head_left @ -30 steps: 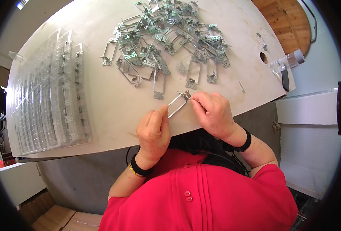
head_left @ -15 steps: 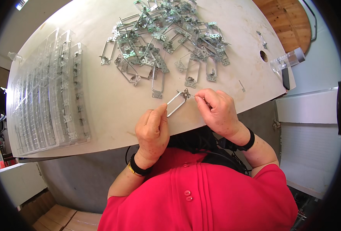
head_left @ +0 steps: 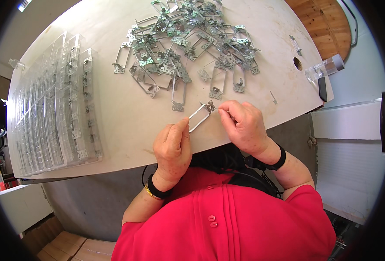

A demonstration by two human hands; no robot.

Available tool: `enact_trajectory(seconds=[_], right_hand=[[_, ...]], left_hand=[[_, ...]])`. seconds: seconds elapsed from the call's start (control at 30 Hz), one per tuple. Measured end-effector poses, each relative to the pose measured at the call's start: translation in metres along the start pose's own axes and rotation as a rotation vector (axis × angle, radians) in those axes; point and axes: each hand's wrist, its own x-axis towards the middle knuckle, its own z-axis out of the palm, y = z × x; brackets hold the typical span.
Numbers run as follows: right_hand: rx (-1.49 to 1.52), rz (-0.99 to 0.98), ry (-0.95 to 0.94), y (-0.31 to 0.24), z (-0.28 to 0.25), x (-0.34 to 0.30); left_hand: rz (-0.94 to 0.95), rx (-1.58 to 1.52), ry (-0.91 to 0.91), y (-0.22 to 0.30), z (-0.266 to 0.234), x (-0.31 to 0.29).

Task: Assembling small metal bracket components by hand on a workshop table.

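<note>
My left hand (head_left: 173, 141) pinches one end of a narrow metal frame bracket (head_left: 200, 116), two thin parallel bars joined by a dark punched plate. It is held tilted, its plate end up and to the right, just above the table near the front edge. Close beside that plate is my right hand (head_left: 243, 126), thumb and forefinger pressed together. What sits between those fingertips is too small to make out. A big heap of similar metal brackets (head_left: 181, 39) lies beyond my hands, several of them spread along its near side.
Clear plastic trays (head_left: 49, 113) filled with small metal parts stand at the left. At the right are a transparent bottle (head_left: 325, 67), a round hole (head_left: 297, 64) in the table (head_left: 127, 126), a loose metal piece (head_left: 295, 45) and a thin small strip (head_left: 273, 97).
My right fingertips have shifted very slightly left, nearer the bracket's plate. The thin sliver that showed between them and the plate is no longer visible. My left hand and the bracket barely moved.
</note>
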Motion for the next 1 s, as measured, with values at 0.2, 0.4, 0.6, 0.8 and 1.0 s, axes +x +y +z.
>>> enact_trajectory(seconds=[0.2,0.4,0.6,0.8,1.0], right_hand=[[0.010,-0.015,0.050,0.0003,0.0025,0.0007],[0.022,0.000,0.029,-0.0002,0.0021,0.0006],[0.051,0.019,0.015,-0.0008,-0.0013,-0.0010],[0.096,0.091,-0.015,-0.0007,-0.0050,-0.0039],[0.252,0.283,-0.069,-0.0045,-0.0059,-0.0040]], left_hand=[[-0.003,-0.007,0.000,0.0000,-0.0001,-0.0003],[0.005,-0.003,0.002,-0.0009,0.0004,-0.0010],[0.008,-0.001,0.000,-0.0009,0.0006,-0.0008],[-0.009,-0.009,0.000,-0.0004,0.0003,-0.0014],[-0.002,0.004,-0.007,-0.0005,-0.0001,-0.0008]])
